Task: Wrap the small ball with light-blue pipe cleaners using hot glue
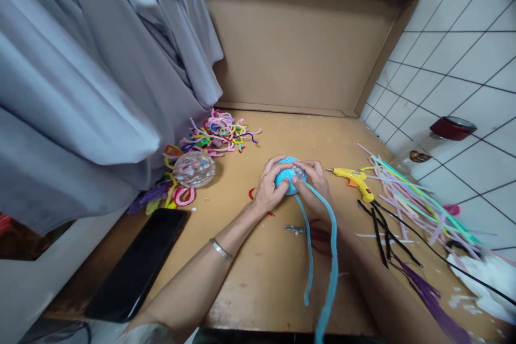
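Both hands meet over the middle of the table around a small ball (284, 174) wrapped in light-blue pipe cleaner, with a clear patch showing at its right. My left hand (266, 187) grips it from the left, thumb at the front. My right hand (317, 185) closes on its right side, the thumb near the clear patch. Two blue pipe-cleaner tails (332, 247) hang from the ball toward me, one longer than the other. Below the hands lies a metal-tipped tool (295, 229), partly hidden by my right forearm. A bit of red pipe cleaner (252, 193) rests beside my left hand.
A yellow glue gun (355, 178) lies right of the hands, near pastel pipe cleaners (415, 199), black strips (387, 234) and a lidded jar (433, 142). At left are a clear textured ball (195, 169), a colourful pipe-cleaner pile (220, 131) and a black phone (139, 263). Cardboard (298, 48) stands behind.
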`<state>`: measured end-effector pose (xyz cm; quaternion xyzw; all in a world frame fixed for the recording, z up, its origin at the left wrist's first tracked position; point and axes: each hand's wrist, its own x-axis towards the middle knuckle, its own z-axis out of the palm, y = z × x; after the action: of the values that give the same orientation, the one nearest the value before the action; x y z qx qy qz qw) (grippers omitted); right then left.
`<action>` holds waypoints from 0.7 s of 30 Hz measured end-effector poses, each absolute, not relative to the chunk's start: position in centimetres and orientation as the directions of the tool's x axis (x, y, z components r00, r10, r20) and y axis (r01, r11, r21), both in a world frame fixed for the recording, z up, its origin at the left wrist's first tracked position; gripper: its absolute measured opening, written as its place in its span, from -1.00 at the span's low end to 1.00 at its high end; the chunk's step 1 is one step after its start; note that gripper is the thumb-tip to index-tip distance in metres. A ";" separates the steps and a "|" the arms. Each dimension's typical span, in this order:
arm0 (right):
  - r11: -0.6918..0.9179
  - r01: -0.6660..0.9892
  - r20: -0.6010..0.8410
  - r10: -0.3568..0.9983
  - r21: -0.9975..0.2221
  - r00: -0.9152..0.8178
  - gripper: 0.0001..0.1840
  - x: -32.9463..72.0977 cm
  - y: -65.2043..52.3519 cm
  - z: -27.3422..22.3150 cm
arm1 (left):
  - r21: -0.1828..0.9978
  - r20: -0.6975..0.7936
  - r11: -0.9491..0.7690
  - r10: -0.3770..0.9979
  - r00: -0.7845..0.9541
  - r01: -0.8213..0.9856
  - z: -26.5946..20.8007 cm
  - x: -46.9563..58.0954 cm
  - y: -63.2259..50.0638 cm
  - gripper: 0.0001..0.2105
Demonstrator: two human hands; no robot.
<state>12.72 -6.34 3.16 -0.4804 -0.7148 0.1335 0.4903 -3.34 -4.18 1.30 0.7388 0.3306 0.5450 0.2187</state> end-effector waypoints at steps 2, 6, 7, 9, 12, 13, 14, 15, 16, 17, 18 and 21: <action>0.486 0.553 0.569 0.822 -0.677 -0.026 -0.57 12.6 -6.3 3.1 | 0.683 0.663 -0.684 0.728 0.175 0.256 1.3 -3.3 -4.2 -0.71; 0.490 0.551 0.609 0.792 -0.675 0.043 -0.76 12.5 -6.4 3.2 | 0.677 0.668 -0.685 0.726 0.164 0.270 1.2 -3.3 -4.1 -0.71; 0.506 0.555 0.629 0.776 -0.660 0.041 -0.84 12.4 -6.5 3.3 | 0.675 0.669 -0.684 0.725 0.163 0.276 1.2 -3.3 -4.1 -0.71; 0.536 0.559 0.656 0.755 -0.632 0.019 -0.92 12.3 -6.8 3.4 | 0.672 0.669 -0.682 0.726 0.159 0.288 1.1 -3.3 -4.1 -0.71; 0.549 0.558 0.658 0.753 -0.622 -0.007 -0.89 12.2 -7.1 3.5 | 0.670 0.669 -0.680 0.727 0.155 0.299 1.1 -3.2 -4.1 -0.71; 0.550 0.561 0.657 0.753 -0.619 -0.014 -0.88 12.2 -7.1 3.5 | 0.670 0.668 -0.678 0.728 0.153 0.302 1.1 -3.2 -4.2 -0.71; 0.550 0.567 0.657 0.753 -0.613 -0.020 -0.87 12.2 -7.2 3.5 | 0.670 0.666 -0.676 0.730 0.153 0.307 1.1 -3.2 -4.2 -0.71; 0.549 0.576 0.657 0.754 -0.606 -0.028 -0.86 12.2 -7.2 3.5 | 0.671 0.663 -0.672 0.733 0.153 0.313 1.1 -3.1 -4.2 -0.71; 0.549 0.583 0.657 0.753 -0.599 -0.035 -0.85 12.3 -7.2 3.5 | 0.671 0.661 -0.670 0.735 0.153 0.318 1.2 -3.1 -4.3 -0.71; 0.551 0.588 0.658 0.752 -0.593 -0.041 -0.84 12.3 -7.1 3.4 | 0.670 0.659 -0.668 0.736 0.154 0.323 1.2 -3.1 -4.3 -0.71; 0.554 0.590 0.660 0.749 -0.587 -0.046 -0.84 12.3 -7.1 3.4 | 0.669 0.659 -0.667 0.736 0.155 0.328 1.2 -3.1 -4.3 -0.71; 0.568 0.584 0.672 0.739 -0.581 -0.050 -0.85 12.3 -7.1 3.4 | 0.659 0.665 -0.675 0.729 0.161 0.332 1.2 -3.2 -4.3 -0.68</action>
<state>12.32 -7.08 3.38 -0.4588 -0.7206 0.0755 0.5143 -3.20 -4.30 1.23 0.7393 0.3588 0.5392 0.1843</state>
